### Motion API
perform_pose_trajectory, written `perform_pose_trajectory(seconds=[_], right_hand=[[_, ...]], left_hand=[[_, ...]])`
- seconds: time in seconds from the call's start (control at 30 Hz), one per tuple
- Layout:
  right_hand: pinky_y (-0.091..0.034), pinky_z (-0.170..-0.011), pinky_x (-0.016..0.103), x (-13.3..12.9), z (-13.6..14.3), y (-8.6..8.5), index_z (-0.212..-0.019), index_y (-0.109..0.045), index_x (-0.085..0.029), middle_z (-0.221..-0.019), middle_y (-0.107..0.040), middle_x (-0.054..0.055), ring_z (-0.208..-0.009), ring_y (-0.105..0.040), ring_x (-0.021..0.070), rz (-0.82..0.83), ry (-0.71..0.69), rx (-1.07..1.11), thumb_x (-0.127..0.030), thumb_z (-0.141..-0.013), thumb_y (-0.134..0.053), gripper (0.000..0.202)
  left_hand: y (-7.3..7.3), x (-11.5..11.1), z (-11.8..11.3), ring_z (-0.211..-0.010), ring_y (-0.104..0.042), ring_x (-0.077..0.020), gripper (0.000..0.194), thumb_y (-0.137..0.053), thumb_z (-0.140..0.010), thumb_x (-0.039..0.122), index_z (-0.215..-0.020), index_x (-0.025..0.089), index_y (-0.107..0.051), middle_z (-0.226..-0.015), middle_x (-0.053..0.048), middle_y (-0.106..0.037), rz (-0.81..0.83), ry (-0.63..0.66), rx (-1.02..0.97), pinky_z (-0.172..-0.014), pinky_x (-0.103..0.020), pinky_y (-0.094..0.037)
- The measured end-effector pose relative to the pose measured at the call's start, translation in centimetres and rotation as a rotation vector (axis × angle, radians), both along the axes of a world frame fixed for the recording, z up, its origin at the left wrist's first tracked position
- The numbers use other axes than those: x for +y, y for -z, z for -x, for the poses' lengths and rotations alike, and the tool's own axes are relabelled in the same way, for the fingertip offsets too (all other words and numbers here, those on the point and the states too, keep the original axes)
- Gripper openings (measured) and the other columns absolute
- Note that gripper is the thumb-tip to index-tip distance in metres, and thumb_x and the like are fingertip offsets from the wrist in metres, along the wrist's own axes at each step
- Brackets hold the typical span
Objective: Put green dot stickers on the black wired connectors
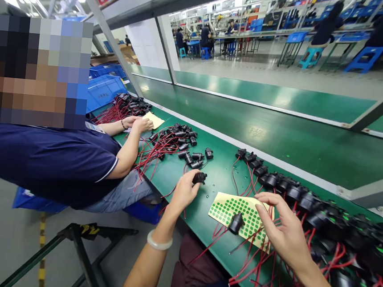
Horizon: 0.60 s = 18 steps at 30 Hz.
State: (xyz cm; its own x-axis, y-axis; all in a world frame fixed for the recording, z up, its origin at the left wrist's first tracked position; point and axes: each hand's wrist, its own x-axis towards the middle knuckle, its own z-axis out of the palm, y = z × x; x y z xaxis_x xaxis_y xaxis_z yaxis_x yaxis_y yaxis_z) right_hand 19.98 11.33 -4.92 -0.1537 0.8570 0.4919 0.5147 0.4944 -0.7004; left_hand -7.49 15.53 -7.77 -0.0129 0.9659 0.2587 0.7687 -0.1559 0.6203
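Note:
My left hand (184,192) is closed around a small black cylindrical wired part (199,177), its ribbed end sticking out past thumb and fingers. My right hand (283,225) hovers over the upper right of a pale yellow sheet of green dot stickers (219,206). Its thumb and index tips are close with a small gap, and no object shows between them. On the sheet lies another black part (236,223). To the right, a crowded row of black parts (294,192) with red wires fills the bench, several bearing green dots.
On the left, a co-worker in a navy shirt (76,160) handles a yellow sheet (153,120). Piles of black parts (182,136) with red wires lie between us. A blue bin (104,92) stands behind them. A metal rail (245,147) borders the green bench, and a frame post (380,108) rises at right.

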Motion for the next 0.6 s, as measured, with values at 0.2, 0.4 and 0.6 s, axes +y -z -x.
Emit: perform_pose_trajectory(seconds=[0.2, 0.4, 0.6], right_hand=[[-0.051, -0.095, 0.033, -2.2, 1.5, -1.5, -0.141, -0.038, -0.026, -0.119, -0.062, 0.007, -0.109, -0.061, 0.0189, 0.022, -0.087, 0.106, -0.03, -0.095, -0.06, 0.051], [-0.044, -0.108, 0.037, -4.5, 2.1, -2.2, -0.138, -0.045, -0.025, -0.124, -0.061, 0.007, -0.119, -0.058, 0.0196, -0.075, -0.202, 0.186, -0.012, -0.09, -0.062, 0.053], [-0.046, -0.106, 0.033, -4.8, 1.9, -3.0, -0.13, -0.049, -0.023, -0.12, -0.062, 0.008, -0.117, -0.06, 0.0179, -0.102, -0.208, 0.261, -0.006, -0.087, -0.062, 0.048]], left_hand=[[-3.0, -4.8, -3.8, -0.113, -0.066, -0.0193, 0.04, -0.062, -0.084, 0.009, -0.119, 0.023, -0.052, -0.119, -0.007, -0.069, -0.236, 0.118, -0.3, -0.099, -0.034, -0.052], [-4.5, -7.1, -5.8, -0.116, -0.066, -0.0194, 0.052, -0.068, -0.077, -0.002, -0.119, 0.025, -0.053, -0.12, -0.005, -0.071, -0.433, 0.262, -0.64, -0.102, -0.036, -0.053], [-5.2, -7.6, -5.7, -0.116, -0.066, -0.02, 0.056, -0.069, -0.075, -0.006, -0.119, 0.025, -0.054, -0.119, -0.005, -0.072, -0.464, 0.276, -0.693, -0.103, -0.039, -0.053]])
